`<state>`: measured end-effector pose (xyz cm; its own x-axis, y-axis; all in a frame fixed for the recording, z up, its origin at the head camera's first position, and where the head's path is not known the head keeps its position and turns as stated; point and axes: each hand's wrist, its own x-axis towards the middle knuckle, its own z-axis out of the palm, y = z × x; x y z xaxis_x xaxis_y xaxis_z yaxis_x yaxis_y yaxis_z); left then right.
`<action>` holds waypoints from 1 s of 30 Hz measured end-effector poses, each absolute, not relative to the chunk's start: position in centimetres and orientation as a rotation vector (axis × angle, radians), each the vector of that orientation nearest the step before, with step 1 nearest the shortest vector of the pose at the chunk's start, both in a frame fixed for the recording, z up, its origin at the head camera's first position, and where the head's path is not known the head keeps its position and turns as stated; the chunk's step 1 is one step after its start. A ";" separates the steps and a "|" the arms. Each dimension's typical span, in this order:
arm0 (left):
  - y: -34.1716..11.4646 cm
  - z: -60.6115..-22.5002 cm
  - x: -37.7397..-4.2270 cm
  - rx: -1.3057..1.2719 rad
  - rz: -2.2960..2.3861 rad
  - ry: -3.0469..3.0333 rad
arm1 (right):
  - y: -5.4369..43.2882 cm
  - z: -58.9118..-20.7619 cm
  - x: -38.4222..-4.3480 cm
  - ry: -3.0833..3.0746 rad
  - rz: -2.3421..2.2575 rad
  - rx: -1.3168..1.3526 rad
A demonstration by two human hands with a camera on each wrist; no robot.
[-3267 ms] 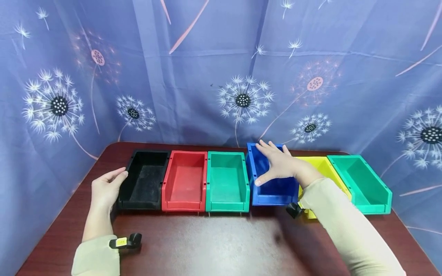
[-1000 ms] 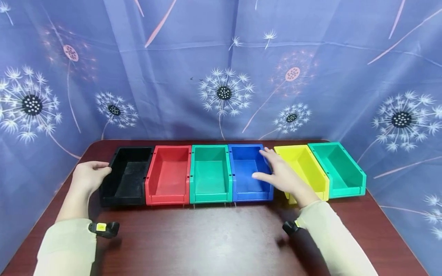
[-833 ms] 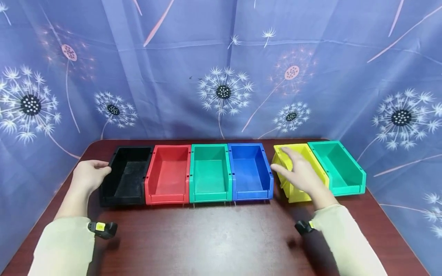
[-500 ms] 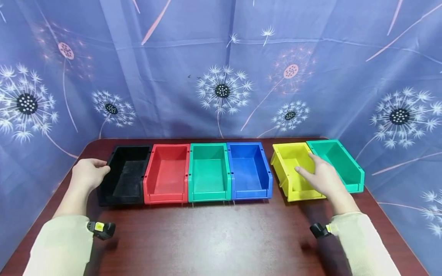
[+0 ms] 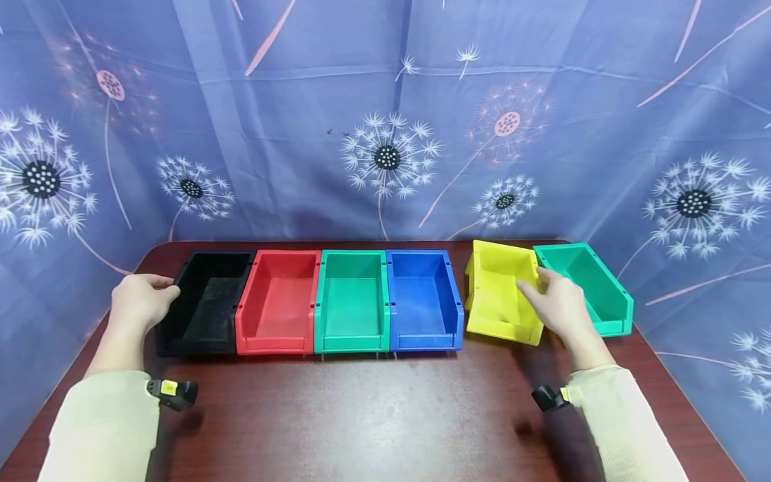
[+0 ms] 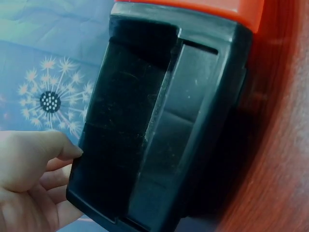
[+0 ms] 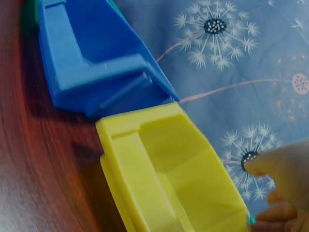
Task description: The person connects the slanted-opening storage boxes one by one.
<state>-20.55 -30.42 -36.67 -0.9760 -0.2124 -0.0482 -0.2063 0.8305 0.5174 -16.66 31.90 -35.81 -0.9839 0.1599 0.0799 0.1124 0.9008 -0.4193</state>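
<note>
My left hand (image 5: 141, 301) pinches the left wall of the black bin (image 5: 207, 311), thumb at the rim and fingers outside, as the left wrist view shows. My right hand (image 5: 561, 304) holds the right wall of the yellow bin (image 5: 502, 294), thumb on the inner side. Some of its fingers are hidden behind that wall. The yellow bin sits slightly turned and looks tilted, apart from the blue bin (image 5: 424, 304) in the head view. A red bin (image 5: 282, 304) and a green bin (image 5: 353, 304) stand side by side between black and blue.
A second green bin (image 5: 593, 288) stands at the right end, angled, beside my right hand. The bins are on a dark red wooden table (image 5: 337, 415). A blue dandelion-print cloth (image 5: 301, 167) hangs behind the table and along both sides.
My right hand went from the blue bin to the yellow bin and took hold of its right wall. The yellow bin has turned and shifted left. The black-to-blue row has slid slightly left.
</note>
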 end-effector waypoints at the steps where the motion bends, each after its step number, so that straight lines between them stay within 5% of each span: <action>1: -30.6 -36.7 -20.5 0.352 -0.849 -3.003 | 31.9 -35.9 -16.6 -2.951 0.630 -0.238; 13: -31.4 -36.5 -20.2 0.439 -0.921 -3.012 | 32.7 -37.2 -16.9 -3.008 0.726 -0.383; 30: -31.6 -37.0 -20.3 0.489 -1.011 -2.989 | 31.8 -34.7 -16.6 -2.903 0.837 -0.233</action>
